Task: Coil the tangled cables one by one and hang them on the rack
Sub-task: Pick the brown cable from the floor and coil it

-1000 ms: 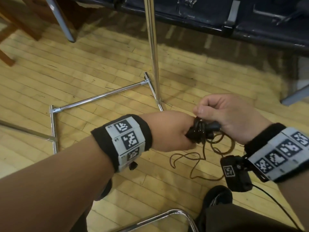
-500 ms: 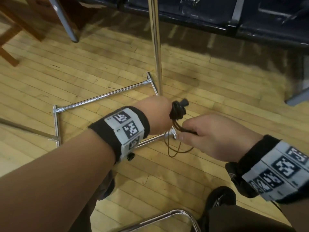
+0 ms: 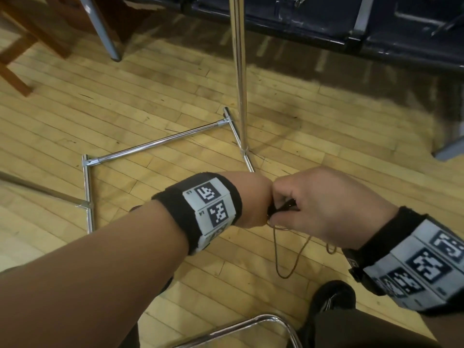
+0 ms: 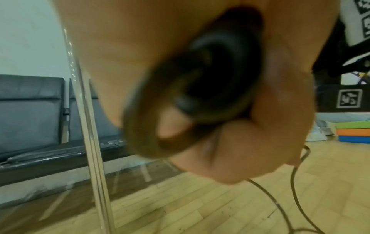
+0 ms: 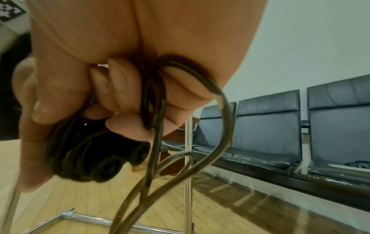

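Observation:
A thin dark cable [image 3: 288,257] is partly wound into a small tight coil [image 5: 88,158] with a black plug end [image 3: 285,205]. My left hand [image 3: 253,199] grips the coil [image 4: 210,88] in its curled fingers. My right hand [image 3: 313,204] meets it from the right and pinches the loose strand [image 5: 158,101], which hangs in a loop toward the floor. The chrome rack's upright pole [image 3: 238,71] and its floor frame [image 3: 155,144] stand just beyond both hands. The rack's upper part is out of view.
A row of dark padded seats [image 3: 351,23] lines the far wall. A wooden furniture leg [image 3: 15,71] stands far left. A chrome chair frame [image 3: 251,325] and a dark shoe [image 3: 331,297] lie below my hands. Coloured flat boxes [image 4: 354,131] are stacked on the floor.
My right hand swung from below the coil up against my left hand, wrapping more strand. The hanging loop has grown shorter, and the coil is now hidden between the hands.

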Demonstrator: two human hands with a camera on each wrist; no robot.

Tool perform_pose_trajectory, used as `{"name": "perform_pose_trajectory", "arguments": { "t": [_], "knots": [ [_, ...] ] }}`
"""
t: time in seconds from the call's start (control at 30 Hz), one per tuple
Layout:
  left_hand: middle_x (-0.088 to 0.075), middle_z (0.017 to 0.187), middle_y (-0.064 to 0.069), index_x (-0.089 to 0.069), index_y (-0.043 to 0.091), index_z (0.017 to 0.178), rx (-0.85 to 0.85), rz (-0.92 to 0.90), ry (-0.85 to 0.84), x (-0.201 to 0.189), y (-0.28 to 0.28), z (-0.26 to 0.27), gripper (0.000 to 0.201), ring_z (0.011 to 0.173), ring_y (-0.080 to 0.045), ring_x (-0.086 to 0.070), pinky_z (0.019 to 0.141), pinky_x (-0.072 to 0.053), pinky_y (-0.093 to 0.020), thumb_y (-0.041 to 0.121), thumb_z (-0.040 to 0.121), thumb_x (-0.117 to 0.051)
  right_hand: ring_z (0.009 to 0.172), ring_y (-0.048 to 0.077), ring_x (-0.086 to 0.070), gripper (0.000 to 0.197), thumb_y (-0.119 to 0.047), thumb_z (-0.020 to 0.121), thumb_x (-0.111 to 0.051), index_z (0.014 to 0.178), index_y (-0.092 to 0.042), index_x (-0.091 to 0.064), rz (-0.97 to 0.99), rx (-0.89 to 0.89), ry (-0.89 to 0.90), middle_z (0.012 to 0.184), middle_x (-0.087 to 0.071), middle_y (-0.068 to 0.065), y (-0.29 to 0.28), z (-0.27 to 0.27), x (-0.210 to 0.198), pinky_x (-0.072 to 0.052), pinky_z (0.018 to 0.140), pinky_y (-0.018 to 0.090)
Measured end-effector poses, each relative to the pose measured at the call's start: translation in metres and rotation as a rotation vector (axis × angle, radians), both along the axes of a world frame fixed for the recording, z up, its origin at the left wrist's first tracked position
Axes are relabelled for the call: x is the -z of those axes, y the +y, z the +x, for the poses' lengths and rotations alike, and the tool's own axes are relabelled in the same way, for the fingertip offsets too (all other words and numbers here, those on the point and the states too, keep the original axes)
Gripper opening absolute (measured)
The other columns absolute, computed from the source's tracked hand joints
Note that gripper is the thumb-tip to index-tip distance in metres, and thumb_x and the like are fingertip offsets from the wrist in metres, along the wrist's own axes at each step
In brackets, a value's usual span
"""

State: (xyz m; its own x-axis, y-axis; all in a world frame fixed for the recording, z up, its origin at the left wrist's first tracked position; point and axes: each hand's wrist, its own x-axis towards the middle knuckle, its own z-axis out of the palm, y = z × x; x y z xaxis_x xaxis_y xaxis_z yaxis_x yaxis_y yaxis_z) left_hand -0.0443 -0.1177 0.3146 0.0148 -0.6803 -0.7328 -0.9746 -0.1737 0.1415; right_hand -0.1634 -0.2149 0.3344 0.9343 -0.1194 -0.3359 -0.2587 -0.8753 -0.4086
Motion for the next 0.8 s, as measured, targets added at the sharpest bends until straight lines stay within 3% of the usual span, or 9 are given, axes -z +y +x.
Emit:
{"name": "perform_pose_trajectory", "arguments": {
  "t": [0.03,0.1,0.17,0.27,0.33,0.43,0.53,0.63,0.8],
  "knots": [
    [-0.053,0.104,-0.006,-0.059,0.012,0.116,0.042,0.013,-0.001,0.002,-0.001,-0.002,0.017,0.099,-0.021,-0.051,0.086,-0.037,-0.020,0.017,0.110,-0.044,0.068,0.000,-0.059,0.021,-0.056,0.084,-0.067,0.081,-0.039,-0.054,0.011,0.009,0.005,0.073,-0.062,-0.018,0.001,0.000,-0.001,-0.057,0.061,0.030],
    [-0.052,0.100,-0.003,-0.057,0.012,0.106,-0.055,-0.043,0.004,0.002,-0.004,-0.001,0.014,0.095,-0.020,-0.056,0.087,-0.042,-0.028,0.019,0.109,-0.046,0.070,0.002,-0.060,0.028,-0.062,0.076,-0.065,0.084,-0.039,-0.050,0.044,0.087,-0.025,0.077,-0.063,-0.017,-0.003,0.000,-0.003,-0.053,0.055,0.028],
    [-0.054,0.085,-0.001,-0.061,0.013,0.103,-0.148,-0.098,0.019,0.001,-0.002,0.003,0.017,0.083,-0.019,-0.058,0.078,-0.048,-0.031,0.023,0.107,-0.049,0.077,-0.001,-0.058,0.039,-0.067,0.066,-0.065,0.088,-0.041,-0.046,0.070,0.188,-0.088,0.083,-0.062,-0.019,-0.009,0.000,-0.004,-0.043,0.051,0.024],
    [-0.051,0.085,0.001,-0.064,0.017,0.111,-0.168,-0.162,0.056,0.002,0.003,0.003,0.014,0.083,-0.016,-0.050,0.074,-0.044,-0.031,0.026,0.105,-0.055,0.078,-0.003,-0.055,0.053,-0.076,0.059,-0.057,0.104,-0.052,-0.044,0.061,0.221,-0.042,0.101,-0.057,-0.032,-0.012,0.000,0.002,-0.043,0.060,0.021],
    [-0.056,0.092,0.002,-0.067,0.015,0.118,-0.164,-0.198,0.090,0.000,0.004,0.002,0.021,0.085,-0.018,-0.056,0.070,-0.042,-0.029,0.028,0.103,-0.059,0.083,-0.004,-0.057,0.056,-0.079,0.063,-0.049,0.114,-0.057,-0.047,0.087,0.182,0.074,0.104,-0.058,-0.035,-0.013,-0.001,0.008,-0.044,0.065,0.020],
    [-0.060,0.085,0.004,-0.068,0.016,0.117,-0.153,-0.136,0.078,-0.006,-0.001,0.002,0.024,0.073,-0.014,-0.057,0.057,-0.039,-0.025,0.034,0.105,-0.057,0.081,-0.014,-0.057,0.029,-0.076,0.075,-0.044,0.093,-0.057,-0.055,0.144,0.157,0.108,0.089,-0.061,-0.040,-0.018,-0.003,0.010,-0.040,0.057,0.018],
    [-0.062,0.084,0.004,-0.067,0.019,0.114,-0.218,-0.174,0.110,-0.013,-0.005,0.005,0.023,0.069,-0.011,-0.055,0.059,-0.041,-0.024,0.038,0.103,-0.059,0.078,-0.009,-0.059,0.034,-0.074,0.074,-0.046,0.089,-0.048,-0.061,0.173,0.204,0.038,0.085,-0.064,-0.033,-0.022,-0.003,0.007,-0.045,0.053,0.022],
    [-0.069,0.086,0.003,-0.066,0.021,0.111,-0.341,-0.212,0.161,-0.018,-0.005,0.012,0.024,0.073,-0.013,-0.065,0.062,-0.048,-0.024,0.042,0.101,-0.064,0.077,-0.003,-0.061,0.034,-0.070,0.078,-0.050,0.092,-0.043,-0.066,0.169,0.252,-0.039,0.080,-0.068,-0.021,-0.025,-0.003,0.005,-0.053,0.056,0.028],
    [-0.077,0.085,-0.002,-0.067,0.020,0.109,-0.454,-0.163,0.281,-0.026,0.000,0.018,0.024,0.073,-0.019,-0.073,0.075,-0.062,-0.034,0.042,0.101,-0.065,0.081,-0.002,-0.060,0.027,-0.063,0.083,-0.055,0.094,-0.043,-0.070,0.171,0.280,-0.131,0.078,-0.069,-0.015,-0.027,-0.003,0.002,-0.053,0.061,0.027]
  ]
}}
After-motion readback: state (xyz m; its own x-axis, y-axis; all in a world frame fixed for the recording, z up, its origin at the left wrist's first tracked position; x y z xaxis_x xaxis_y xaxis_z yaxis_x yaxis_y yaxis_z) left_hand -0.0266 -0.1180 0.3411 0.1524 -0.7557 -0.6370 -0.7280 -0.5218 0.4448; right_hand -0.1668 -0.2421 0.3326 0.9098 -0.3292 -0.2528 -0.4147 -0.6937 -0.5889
